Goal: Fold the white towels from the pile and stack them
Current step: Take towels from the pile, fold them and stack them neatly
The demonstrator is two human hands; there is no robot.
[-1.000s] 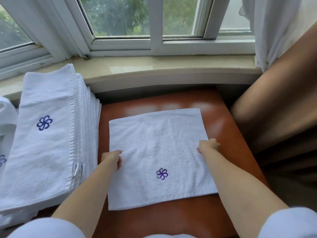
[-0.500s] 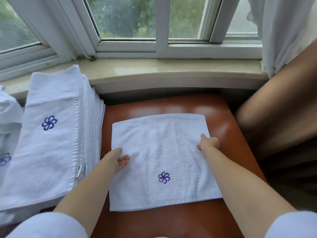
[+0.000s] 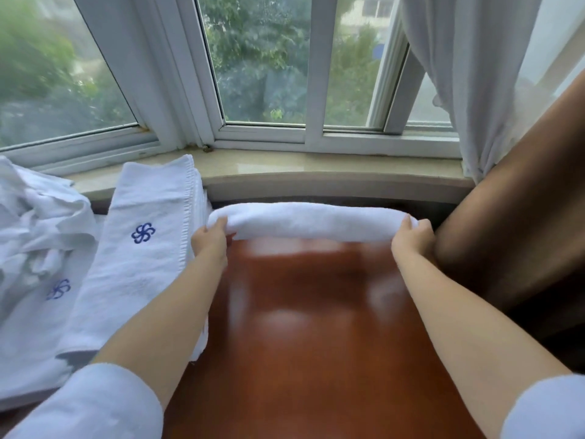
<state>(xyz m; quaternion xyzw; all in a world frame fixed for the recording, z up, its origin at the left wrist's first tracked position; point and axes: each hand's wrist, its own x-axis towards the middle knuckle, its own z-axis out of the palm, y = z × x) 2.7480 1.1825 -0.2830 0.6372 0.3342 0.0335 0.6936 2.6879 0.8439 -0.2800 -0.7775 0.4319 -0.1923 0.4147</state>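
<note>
Change: since the frame half a second back, we note the towel [image 3: 311, 221] no longer lies flat and square on the table [image 3: 316, 327]; it now shows as a long narrow band at the table's far edge, and both hands have gone forward with it.
Towel: white, seen edge-on; it spans nearly the full width of the table's far end, just short of the windowsill [image 3: 316, 166]. We cannot tell whether it is lifted or resting on the table.
Left hand [image 3: 210, 240]: grasps the towel's left end, thumb curled over the top edge.
Right hand [image 3: 411, 237]: grasps the towel's right end, fingers wrapped over it.
Stack [image 3: 139, 258]: folded white towels with a blue flower mark on top, left of the table and touching its left edge, reaching back to the windowsill.
Pile [image 3: 34, 236]: loose, crumpled white towels further left of the table, beyond the stack, one blue mark showing.
Table surface: glossy red-brown, blurred in this frame.
Curtains: white sheer curtain [image 3: 468, 74] at the windowsill's right end; brown curtain [image 3: 519, 198] just right of the table, beside our right hand.
Sleeves: white, at the frame's lower corners.
</note>
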